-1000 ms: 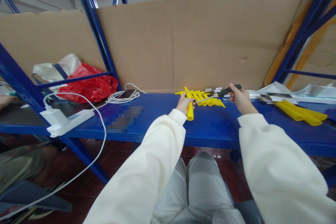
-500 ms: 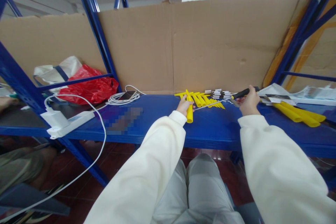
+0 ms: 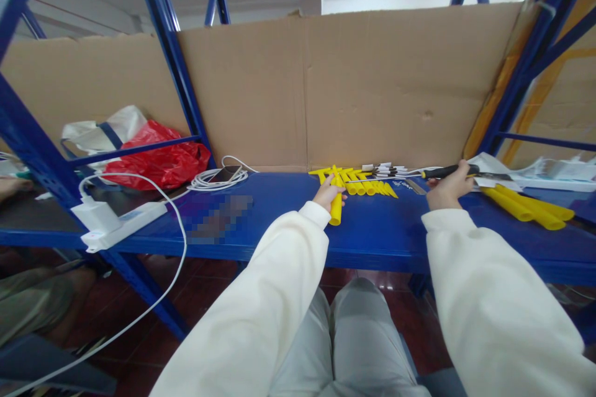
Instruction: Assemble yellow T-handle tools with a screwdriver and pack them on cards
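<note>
My left hand (image 3: pixel 325 193) is closed around a yellow tube (image 3: pixel 336 213), whose open round end points toward me. My right hand (image 3: pixel 447 189) grips the black handle of a long-shafted screwdriver (image 3: pixel 435 172). Its thin shaft runs left, nearly level, to the upper part of the yellow tube by my left fingers; whether the tip touches the tube or goes into it I cannot tell. Just behind my left hand lies a row of several yellow tubes and cones (image 3: pixel 371 188) on the blue table (image 3: pixel 372 229).
Small black-and-white pieces (image 3: pixel 390 170) lie along the cardboard wall (image 3: pixel 395 87). More yellow tubes (image 3: pixel 531 208) rest at right. At left are a coiled white cable (image 3: pixel 212 180), a red plastic bag (image 3: pixel 158 158), a power strip (image 3: pixel 133 223) and blue rack posts (image 3: pixel 174 62).
The screwdriver has swung from a slant to nearly level, its tip end higher against the tube. My right hand has shifted slightly right and down with the handle. My left hand keeps the tube.
</note>
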`<act>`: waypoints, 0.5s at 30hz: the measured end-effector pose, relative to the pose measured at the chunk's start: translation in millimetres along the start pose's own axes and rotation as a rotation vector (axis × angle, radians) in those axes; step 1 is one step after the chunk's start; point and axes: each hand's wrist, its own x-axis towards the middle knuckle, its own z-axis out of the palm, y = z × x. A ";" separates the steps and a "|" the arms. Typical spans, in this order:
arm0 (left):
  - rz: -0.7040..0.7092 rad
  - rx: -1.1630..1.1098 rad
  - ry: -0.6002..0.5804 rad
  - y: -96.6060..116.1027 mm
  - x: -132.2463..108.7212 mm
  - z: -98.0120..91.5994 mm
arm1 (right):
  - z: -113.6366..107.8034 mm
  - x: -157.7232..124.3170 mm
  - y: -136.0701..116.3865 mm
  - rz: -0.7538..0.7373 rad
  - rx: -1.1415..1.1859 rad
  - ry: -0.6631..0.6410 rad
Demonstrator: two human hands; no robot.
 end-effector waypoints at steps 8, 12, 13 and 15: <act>0.009 0.051 -0.024 0.1 -4.5 0.7 | 3.9 -16.8 -11.6 0.383 0.414 0.126; 0.000 0.065 -0.035 -0.5 -3.9 0.5 | 5.1 -19.1 -12.7 0.392 0.434 0.124; -0.002 0.063 -0.032 -0.7 -3.6 0.5 | 4.9 -19.6 -13.3 0.395 0.433 0.127; -0.005 0.057 -0.028 -0.9 -3.1 0.5 | 4.0 -21.2 -15.2 0.402 0.423 0.124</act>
